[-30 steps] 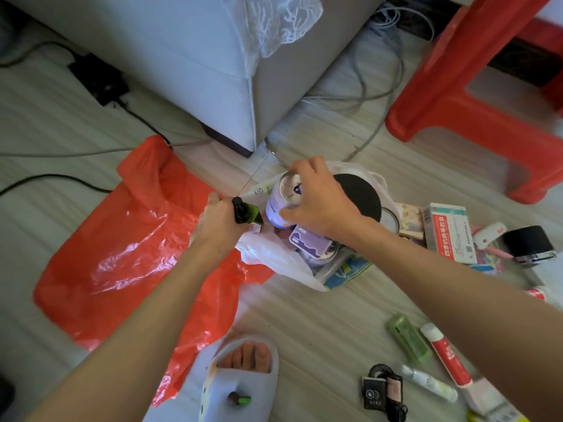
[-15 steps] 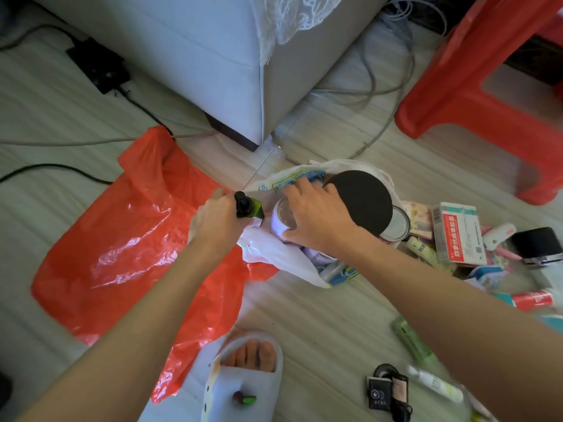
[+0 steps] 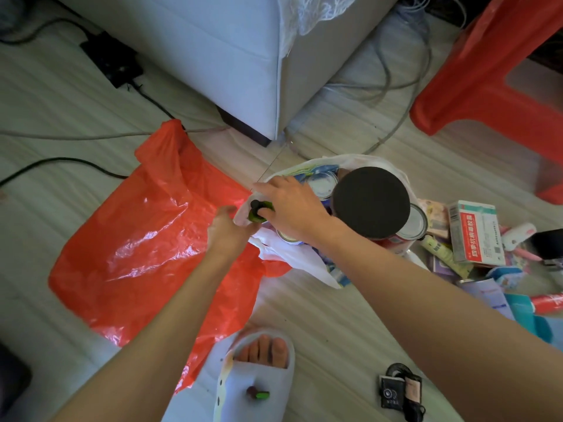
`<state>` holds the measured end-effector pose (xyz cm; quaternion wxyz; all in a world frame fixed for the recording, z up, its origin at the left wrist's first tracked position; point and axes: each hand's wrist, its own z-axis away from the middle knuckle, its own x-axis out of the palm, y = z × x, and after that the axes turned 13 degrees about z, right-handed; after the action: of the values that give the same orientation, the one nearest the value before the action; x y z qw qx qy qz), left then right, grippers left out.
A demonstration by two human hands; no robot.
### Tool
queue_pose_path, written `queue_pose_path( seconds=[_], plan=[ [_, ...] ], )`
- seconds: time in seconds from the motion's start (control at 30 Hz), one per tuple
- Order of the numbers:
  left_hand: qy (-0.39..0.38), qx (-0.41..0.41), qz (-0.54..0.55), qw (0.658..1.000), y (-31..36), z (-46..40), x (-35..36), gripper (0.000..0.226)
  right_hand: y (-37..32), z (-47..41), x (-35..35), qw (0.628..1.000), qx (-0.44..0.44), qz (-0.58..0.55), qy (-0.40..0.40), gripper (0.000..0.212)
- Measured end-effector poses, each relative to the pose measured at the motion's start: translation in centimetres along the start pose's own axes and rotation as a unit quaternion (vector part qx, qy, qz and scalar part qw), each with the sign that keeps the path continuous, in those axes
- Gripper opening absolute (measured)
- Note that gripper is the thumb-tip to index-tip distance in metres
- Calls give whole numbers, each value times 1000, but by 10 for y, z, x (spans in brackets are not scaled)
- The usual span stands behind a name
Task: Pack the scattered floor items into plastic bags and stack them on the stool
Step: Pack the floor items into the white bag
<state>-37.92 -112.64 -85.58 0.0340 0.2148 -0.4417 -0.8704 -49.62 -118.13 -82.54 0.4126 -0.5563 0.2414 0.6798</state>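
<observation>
A white plastic bag (image 3: 304, 257) stands open on the floor, holding tin cans (image 3: 323, 184) and a jar with a round black lid (image 3: 371, 202). At the bag's left rim, my left hand (image 3: 228, 231) pinches the bag's edge. My right hand (image 3: 294, 208) reaches across the bag and closes over a small green bottle with a black cap (image 3: 259, 211), right at my left fingertips. A flat red plastic bag (image 3: 146, 239) lies to the left, partly under the white one. The red stool (image 3: 475, 71) stands at the upper right.
More items lie scattered at the right: a medicine box (image 3: 475, 233), a red tube (image 3: 548, 303), small packets. A black pouch (image 3: 399, 391) lies near my slippered foot (image 3: 259, 376). A grey sofa corner (image 3: 213, 56) and cables (image 3: 396, 83) lie behind.
My right hand pushed the can down into the white bag, let it go, and moved left onto the green bottle that my left hand was holding at the bag's rim.
</observation>
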Motion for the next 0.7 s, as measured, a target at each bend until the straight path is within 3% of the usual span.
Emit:
queue_pose_path(
  seconds=[0.07,0.17,0.3,0.43,0.57,0.7],
  plan=[
    [8,1,27,1000,-2,0,-4,7,-5,-2,3,999,-20,-34,7,39],
    [-6,7,50,999,-5,0,-13,7,-1,1,3,998,-35,-43,11,29],
    [-38,12,70,997,-1,6,-18,12,13,5,-5,996,34,-64,52,22],
    [-40,16,106,993,10,9,-20,17,20,6,-13,996,60,-9,69,27],
    [-32,70,80,994,27,15,-25,19,24,6,-5,995,54,63,59,29],
    [-29,99,32,994,36,16,-25,24,28,8,5,994,87,40,42,29]
  ],
)
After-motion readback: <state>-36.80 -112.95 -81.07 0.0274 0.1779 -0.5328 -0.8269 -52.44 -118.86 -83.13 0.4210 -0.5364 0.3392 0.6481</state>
